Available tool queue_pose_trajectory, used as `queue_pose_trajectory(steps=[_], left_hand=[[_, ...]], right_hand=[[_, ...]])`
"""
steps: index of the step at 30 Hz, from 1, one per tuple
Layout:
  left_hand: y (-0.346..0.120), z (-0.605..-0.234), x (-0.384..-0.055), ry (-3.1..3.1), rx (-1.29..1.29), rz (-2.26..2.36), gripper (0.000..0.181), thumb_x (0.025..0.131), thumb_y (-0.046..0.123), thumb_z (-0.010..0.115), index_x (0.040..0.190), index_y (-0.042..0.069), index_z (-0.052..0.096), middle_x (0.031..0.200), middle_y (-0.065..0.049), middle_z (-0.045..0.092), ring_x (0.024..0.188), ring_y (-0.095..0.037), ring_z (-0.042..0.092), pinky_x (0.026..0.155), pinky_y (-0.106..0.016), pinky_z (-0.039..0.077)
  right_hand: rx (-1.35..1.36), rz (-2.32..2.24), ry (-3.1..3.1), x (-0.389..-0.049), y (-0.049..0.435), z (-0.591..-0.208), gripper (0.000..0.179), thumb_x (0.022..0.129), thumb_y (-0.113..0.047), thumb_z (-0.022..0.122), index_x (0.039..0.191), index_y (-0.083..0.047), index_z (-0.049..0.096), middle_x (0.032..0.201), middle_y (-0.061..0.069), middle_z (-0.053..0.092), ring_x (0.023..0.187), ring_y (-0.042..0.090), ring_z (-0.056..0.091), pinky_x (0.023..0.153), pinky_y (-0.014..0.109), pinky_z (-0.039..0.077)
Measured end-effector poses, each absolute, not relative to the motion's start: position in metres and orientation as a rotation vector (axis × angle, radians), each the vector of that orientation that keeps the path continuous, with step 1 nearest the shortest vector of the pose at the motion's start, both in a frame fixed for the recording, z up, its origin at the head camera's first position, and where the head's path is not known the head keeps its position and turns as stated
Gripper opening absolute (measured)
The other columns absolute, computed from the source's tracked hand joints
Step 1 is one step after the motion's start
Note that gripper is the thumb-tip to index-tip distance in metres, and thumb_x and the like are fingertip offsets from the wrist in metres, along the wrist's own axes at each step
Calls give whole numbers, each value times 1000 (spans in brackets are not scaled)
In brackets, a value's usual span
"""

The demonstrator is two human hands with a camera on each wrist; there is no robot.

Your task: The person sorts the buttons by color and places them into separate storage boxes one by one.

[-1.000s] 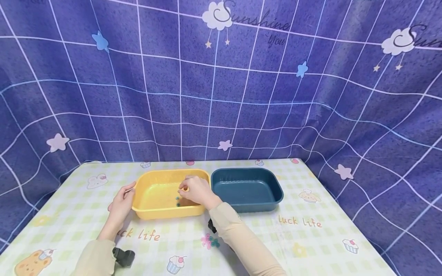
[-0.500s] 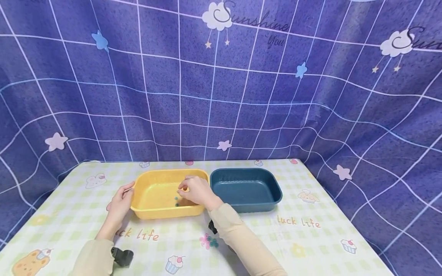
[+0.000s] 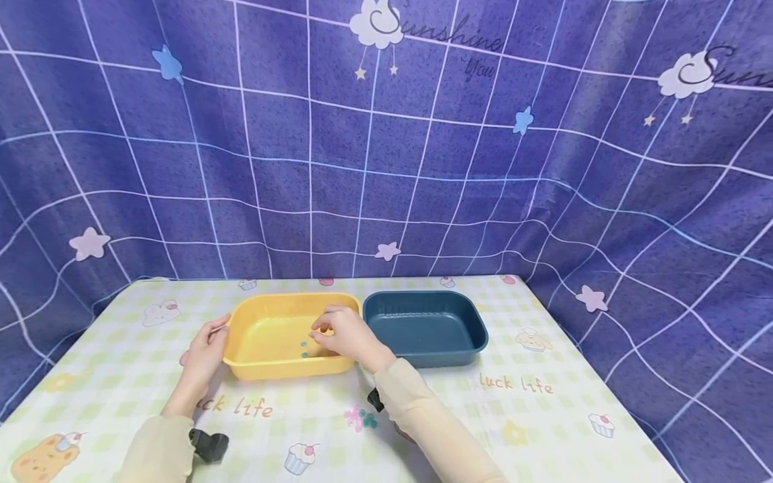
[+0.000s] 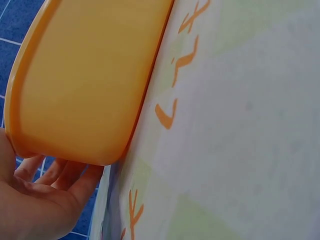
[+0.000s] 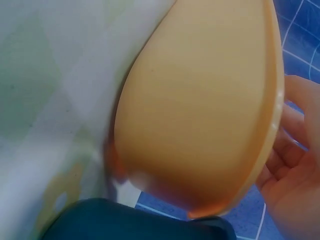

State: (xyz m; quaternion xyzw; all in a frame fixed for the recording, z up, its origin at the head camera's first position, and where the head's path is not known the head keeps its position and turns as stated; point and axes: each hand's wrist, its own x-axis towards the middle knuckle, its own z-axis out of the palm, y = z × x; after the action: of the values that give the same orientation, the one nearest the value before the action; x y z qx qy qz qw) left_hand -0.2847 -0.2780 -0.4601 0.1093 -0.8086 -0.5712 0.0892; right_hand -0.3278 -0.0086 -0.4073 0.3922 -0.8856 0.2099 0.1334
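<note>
My left hand grips the left end of a yellow plastic basin, thumb at the rim and fingers under it, as the left wrist view shows. Inside the basin, two small teal bead-like pieces lie toward the right. Over that same side reaches my right hand, its thumb and forefinger brought together just above the basin floor. I cannot tell whether anything is between those fingertips. In the right wrist view, the basin wall hides the fingertips.
A dark blue basin stands close against the yellow one on its right. Pink and teal flower-shaped pieces lie on the checked tablecloth in front. A blue grid-patterned curtain hangs behind the table.
The head view has shifted slightly, so the scene sits a little further left. My right hand is slightly further right over the yellow basin; the left hand keeps its hold.
</note>
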Motion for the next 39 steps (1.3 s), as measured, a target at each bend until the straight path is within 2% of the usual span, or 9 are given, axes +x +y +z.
queue_pose_trajectory(steps=[3, 5, 8, 10, 12, 15, 19, 29, 39], left_hand=[[-277, -459, -285, -2415, 328, -1692, 52, 102, 34, 28, 147, 8, 26, 145, -24, 36, 130, -42, 35, 108, -62, -14], [-278, -459, -285, -2435, 315, -1663, 52, 102, 33, 28, 147, 8, 26, 144, -24, 38, 119, -29, 51, 116, -50, 8], [-277, -459, -286, -2457, 305, -1631, 51, 102, 33, 27, 147, 8, 26, 144, -22, 39, 116, -22, 53, 105, -39, 39], [-277, -459, -286, -2474, 305, -1610, 51, 102, 33, 26, 147, 8, 26, 143, -22, 40, 116, -20, 53, 99, -33, 44], [-275, -460, -286, -2474, 319, -1622, 52, 102, 33, 24, 147, 8, 26, 144, -22, 39, 126, -33, 44, 98, -33, 45], [-274, -460, -286, -2476, 328, -1629, 52, 102, 34, 24, 147, 8, 25, 144, -23, 39, 127, -34, 43, 91, -22, 47], [-273, -459, -286, -2472, 320, -1636, 52, 102, 33, 25, 147, 8, 26, 144, -23, 39, 124, -31, 45, 95, -27, 46], [-278, -456, -283, -2451, 308, -1653, 50, 102, 30, 29, 146, 6, 28, 143, -24, 39, 89, 15, 41, 71, 0, 39], [-276, -456, -284, -2485, 326, -1610, 52, 102, 33, 27, 146, 7, 27, 144, -22, 39, 124, -29, 45, 82, -9, 46]], right_hand=[[1136, 638, -2582, -324, -5, -406, 15, 87, -25, 67, 92, -13, 74, 82, -5, 64, 78, 5, 57, 69, 7, 43], [1135, 643, -2579, -321, -2, -405, 14, 87, -24, 67, 92, -13, 74, 82, -4, 65, 79, 5, 56, 69, 6, 42], [1136, 641, -2566, -317, 3, -404, 14, 87, -24, 67, 91, -13, 75, 81, -3, 64, 79, 6, 56, 68, 6, 41], [1148, 639, -2550, -314, 7, -403, 14, 86, -24, 67, 90, -13, 75, 80, -3, 64, 78, 6, 56, 68, 6, 40], [1157, 637, -2537, -311, 10, -404, 13, 86, -23, 67, 89, -13, 75, 78, -3, 63, 77, 6, 55, 67, 6, 40], [1168, 626, -2515, -308, 16, -405, 12, 86, -23, 68, 88, -13, 75, 78, -4, 62, 77, 6, 55, 68, 7, 41], [1174, 615, -2512, -304, 21, -406, 12, 86, -24, 67, 89, -15, 75, 79, -5, 62, 77, 4, 56, 69, 6, 41], [1235, 679, -2480, -292, 29, -404, 10, 86, -19, 67, 88, -12, 74, 79, -2, 62, 77, 5, 58, 68, 1, 41], [1222, 674, -2508, -283, 36, -407, 11, 86, -20, 67, 88, -12, 74, 80, -3, 61, 76, 4, 57, 68, 1, 41]])
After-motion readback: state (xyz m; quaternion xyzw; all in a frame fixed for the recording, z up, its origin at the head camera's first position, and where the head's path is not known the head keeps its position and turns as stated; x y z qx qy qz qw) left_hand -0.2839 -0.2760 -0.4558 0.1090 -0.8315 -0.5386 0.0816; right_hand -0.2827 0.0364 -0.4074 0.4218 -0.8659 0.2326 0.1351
